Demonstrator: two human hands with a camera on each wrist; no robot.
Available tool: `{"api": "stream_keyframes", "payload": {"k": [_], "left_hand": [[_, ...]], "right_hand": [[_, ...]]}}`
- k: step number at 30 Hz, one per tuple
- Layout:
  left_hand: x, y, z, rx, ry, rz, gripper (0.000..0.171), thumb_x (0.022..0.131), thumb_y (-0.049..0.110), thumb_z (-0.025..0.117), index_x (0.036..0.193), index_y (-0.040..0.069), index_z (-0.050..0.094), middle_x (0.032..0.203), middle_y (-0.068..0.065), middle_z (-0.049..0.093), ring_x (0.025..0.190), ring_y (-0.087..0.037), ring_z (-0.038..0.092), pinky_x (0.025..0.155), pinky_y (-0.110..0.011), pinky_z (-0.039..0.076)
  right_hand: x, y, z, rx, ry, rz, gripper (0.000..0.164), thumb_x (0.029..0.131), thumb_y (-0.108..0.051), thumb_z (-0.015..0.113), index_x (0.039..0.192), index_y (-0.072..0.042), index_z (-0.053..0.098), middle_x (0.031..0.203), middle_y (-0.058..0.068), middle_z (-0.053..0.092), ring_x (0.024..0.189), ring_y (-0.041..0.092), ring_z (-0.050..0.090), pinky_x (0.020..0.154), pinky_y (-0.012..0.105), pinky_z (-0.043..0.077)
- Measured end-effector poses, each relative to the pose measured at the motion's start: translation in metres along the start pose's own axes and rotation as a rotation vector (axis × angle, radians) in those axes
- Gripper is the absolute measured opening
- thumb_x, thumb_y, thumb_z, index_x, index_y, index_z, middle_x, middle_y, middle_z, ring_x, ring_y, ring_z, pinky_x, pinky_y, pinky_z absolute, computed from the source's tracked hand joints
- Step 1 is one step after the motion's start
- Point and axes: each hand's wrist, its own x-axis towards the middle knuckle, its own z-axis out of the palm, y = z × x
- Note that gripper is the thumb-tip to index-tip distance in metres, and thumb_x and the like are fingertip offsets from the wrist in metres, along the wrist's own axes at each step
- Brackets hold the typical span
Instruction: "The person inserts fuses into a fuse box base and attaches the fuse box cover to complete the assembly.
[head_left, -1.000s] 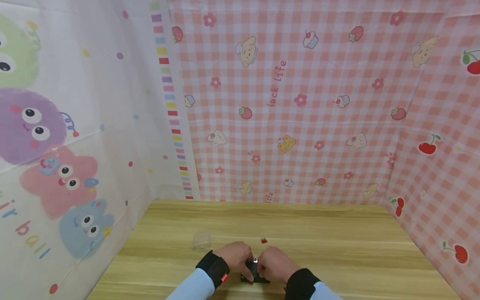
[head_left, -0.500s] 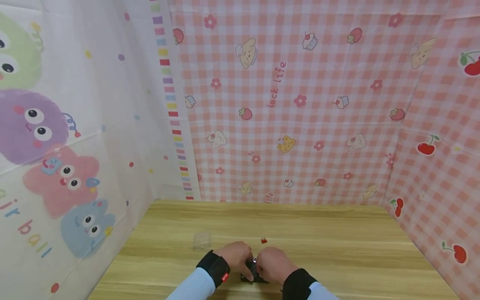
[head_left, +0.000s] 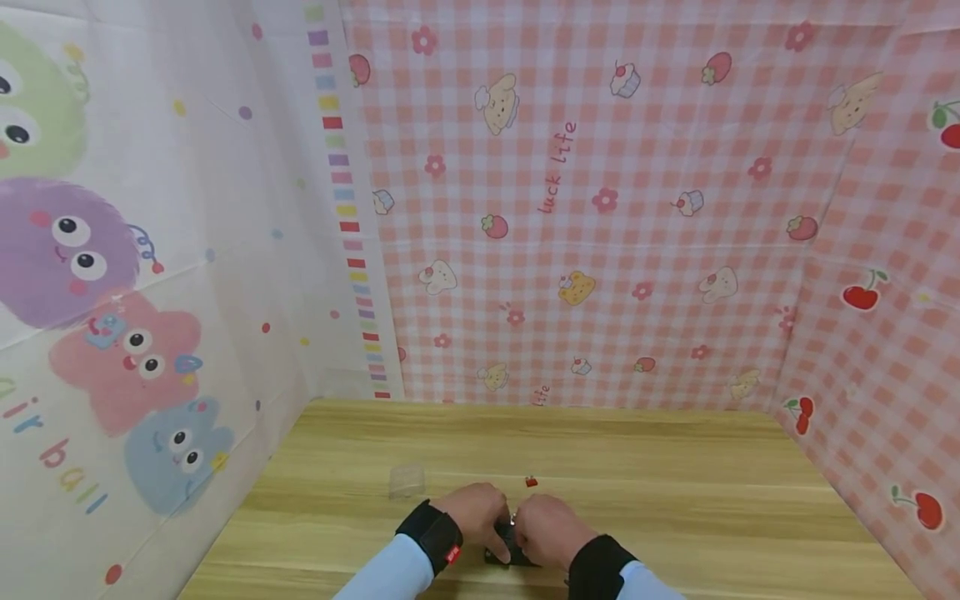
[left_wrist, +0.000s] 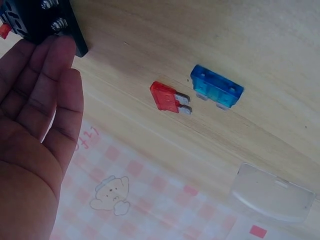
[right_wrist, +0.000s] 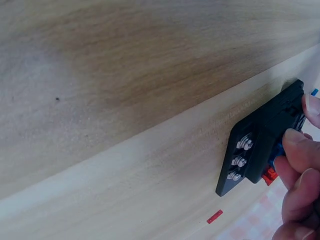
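A black fuse block with several metal screw terminals lies on the wooden table, seen between both hands. My left hand grips it from the left side; in the left wrist view its fingers lie along the block's edge. From the right, my right hand bends over the block. Its thumb and curled fingers pinch at a blue blade fuse, largely covered by them. Beside that one, a red blade fuse sits in the block.
Beyond the hands lie a loose red blade fuse and a loose blue blade fuse, the blue one hidden in the head view. A clear plastic cover rests farther left. Patterned cloth hangs behind the table.
My right hand has turned slightly and bent farther over the fuse block, covering more of its metal terminal. The left hand keeps its grip. The head view has shifted slightly.
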Motion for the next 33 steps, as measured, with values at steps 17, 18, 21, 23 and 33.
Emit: {"api": "stream_keyframes", "payload": {"k": [17,18,21,23,33], "left_hand": [[0.001,0.004,0.0,-0.027,-0.038,-0.052,0.022,0.071,0.034,0.09,0.077,0.017,0.076,0.063,0.014,0.056,0.059,-0.004,0.045,0.058,-0.02,0.038],[0.001,0.004,0.0,-0.023,-0.039,-0.045,0.022,0.071,0.034,0.09,0.077,0.017,0.077,0.062,0.015,0.056,0.059,-0.004,0.044,0.058,-0.02,0.038],[0.001,0.004,0.001,-0.008,-0.042,-0.031,0.022,0.071,0.033,0.09,0.078,0.017,0.077,0.061,0.015,0.055,0.058,-0.004,0.043,0.056,-0.02,0.037],[0.001,0.005,0.001,-0.002,-0.046,-0.026,0.022,0.071,0.033,0.09,0.079,0.017,0.077,0.061,0.015,0.055,0.057,-0.004,0.043,0.056,-0.019,0.037],[0.0,0.004,-0.002,-0.021,-0.021,-0.009,0.021,0.073,0.034,0.089,0.077,0.018,0.076,0.062,0.015,0.054,0.059,-0.004,0.042,0.056,-0.019,0.036]], "right_hand": [[-0.002,-0.006,0.005,-0.113,-0.042,-0.059,0.022,0.076,-0.006,0.079,0.062,-0.018,0.067,0.059,-0.012,0.051,0.055,0.003,0.038,0.054,0.021,0.035],[-0.003,-0.006,0.006,-0.112,-0.044,-0.057,0.022,0.076,-0.007,0.079,0.062,-0.018,0.066,0.059,-0.012,0.05,0.055,0.003,0.038,0.054,0.02,0.035],[-0.004,-0.004,0.009,-0.1,-0.035,-0.055,0.023,0.076,-0.006,0.078,0.061,-0.018,0.065,0.058,-0.014,0.049,0.055,0.002,0.038,0.054,0.02,0.034],[-0.004,-0.003,0.01,-0.065,-0.025,-0.051,0.024,0.074,-0.004,0.078,0.061,-0.018,0.064,0.058,-0.014,0.049,0.055,0.002,0.038,0.054,0.019,0.034],[-0.002,0.005,0.006,0.076,-0.007,-0.036,0.02,0.074,-0.002,0.078,0.062,-0.015,0.069,0.06,-0.015,0.053,0.057,0.0,0.041,0.057,0.016,0.038]]}}
